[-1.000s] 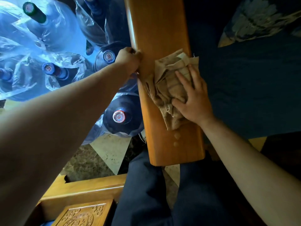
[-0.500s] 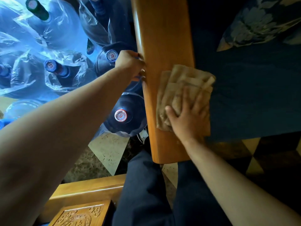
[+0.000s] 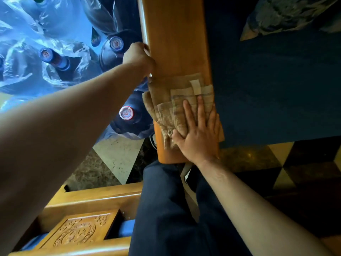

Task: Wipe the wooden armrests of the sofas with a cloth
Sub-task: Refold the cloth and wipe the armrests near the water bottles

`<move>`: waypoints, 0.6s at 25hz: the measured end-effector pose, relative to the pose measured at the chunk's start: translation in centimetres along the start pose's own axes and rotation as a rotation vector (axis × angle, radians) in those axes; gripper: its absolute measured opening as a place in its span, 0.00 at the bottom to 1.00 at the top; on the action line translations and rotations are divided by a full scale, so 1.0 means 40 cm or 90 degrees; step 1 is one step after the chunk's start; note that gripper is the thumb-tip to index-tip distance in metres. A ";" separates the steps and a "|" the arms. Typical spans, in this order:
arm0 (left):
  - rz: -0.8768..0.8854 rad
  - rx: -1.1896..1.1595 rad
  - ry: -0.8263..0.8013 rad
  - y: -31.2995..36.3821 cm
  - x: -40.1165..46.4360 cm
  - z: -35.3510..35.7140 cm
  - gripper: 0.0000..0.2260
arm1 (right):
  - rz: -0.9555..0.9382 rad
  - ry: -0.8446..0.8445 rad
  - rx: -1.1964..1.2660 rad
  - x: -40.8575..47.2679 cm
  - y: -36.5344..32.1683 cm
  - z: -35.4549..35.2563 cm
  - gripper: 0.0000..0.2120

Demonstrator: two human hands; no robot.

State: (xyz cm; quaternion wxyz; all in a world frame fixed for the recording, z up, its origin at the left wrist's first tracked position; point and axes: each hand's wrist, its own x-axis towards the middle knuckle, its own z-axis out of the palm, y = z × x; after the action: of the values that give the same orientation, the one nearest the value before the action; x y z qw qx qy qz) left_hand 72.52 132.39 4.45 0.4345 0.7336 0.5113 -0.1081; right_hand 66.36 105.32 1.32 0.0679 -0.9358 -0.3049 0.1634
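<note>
Now the cloth (image 3: 181, 106) sits lower and flatter on the armrest (image 3: 175, 52) than it did a second ago. Then it was bunched near the middle of the plank; now it is spread across nearly the full width, close to the near end. That suggests a stroke pulled toward the person, so the near stretch of the wood is probably being covered, while the far part at 12 o'clock may yet need a pass.

The right hand (image 3: 198, 133) lies flat on the cloth with its fingers (image 3: 200, 108) spread and pointing toward 12 o'clock, the palm pressing down rather than pinching anything. The cloth's frayed left edge hangs slightly over the armrest's left side, and its right edge reaches the side next to the dark blue seat cushion (image 3: 276, 89).

The left hand (image 3: 138, 56) is curled around the armrest's left edge, at about 10 o'clock from the cloth, and it has kept that grip through the last second. It seems to steady the person.

The armrest is a long, smooth wooden plank. Its long axis runs from the rounded near end at 6 o'clock up to 12 o'clock, leaning a little to 11. The cloth lies across that axis.

At 9 o'clock from the armrest, large water bottles (image 3: 126, 113) wrapped in clear plastic stand on the floor. A carved wooden piece (image 3: 77, 231) shows at 7 o'clock.
</note>
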 end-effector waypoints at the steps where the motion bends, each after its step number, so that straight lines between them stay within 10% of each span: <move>1: -0.004 -0.009 -0.006 -0.005 -0.023 0.009 0.16 | 0.018 -0.005 0.045 -0.021 0.040 -0.004 0.43; 8: -0.050 -0.136 0.011 -0.090 -0.194 0.053 0.21 | 0.202 -0.114 0.651 0.054 0.182 -0.040 0.48; 15: -0.086 -0.367 -0.005 -0.195 -0.276 0.085 0.06 | 0.017 0.021 0.081 0.084 0.044 -0.003 0.46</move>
State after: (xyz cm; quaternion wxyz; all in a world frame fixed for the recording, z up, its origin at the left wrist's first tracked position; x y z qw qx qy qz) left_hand 61.90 123.39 4.93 0.6189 0.5438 0.5668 0.0099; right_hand 69.93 105.87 0.14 0.1299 -0.9363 -0.2800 0.1675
